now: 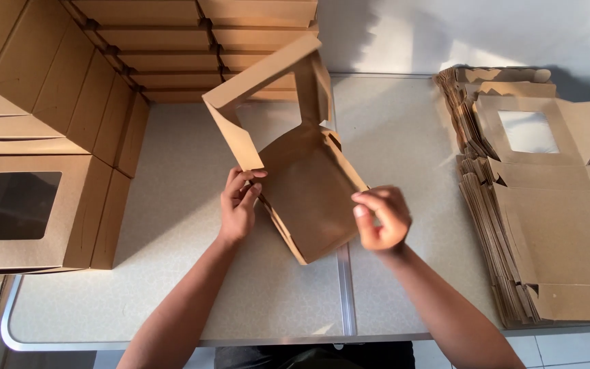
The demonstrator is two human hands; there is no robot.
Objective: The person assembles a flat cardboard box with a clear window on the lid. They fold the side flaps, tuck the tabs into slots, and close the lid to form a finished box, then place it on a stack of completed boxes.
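Note:
A half-folded brown cardboard box (308, 191) with a window lid stands tilted in the middle of the table. Its lid with the cut-out window rises up and back. My left hand (240, 201) pinches the box's left side flap near the lower left corner. My right hand (380, 219) is curled at the box's right edge, fingers touching the side wall; it looks slightly blurred.
Finished window boxes (35, 205) are stacked at the left and along the back. A thick pile of flat unfolded box blanks (548, 225) lies on the right of the pale table (172, 287). A metal seam runs down the table's middle.

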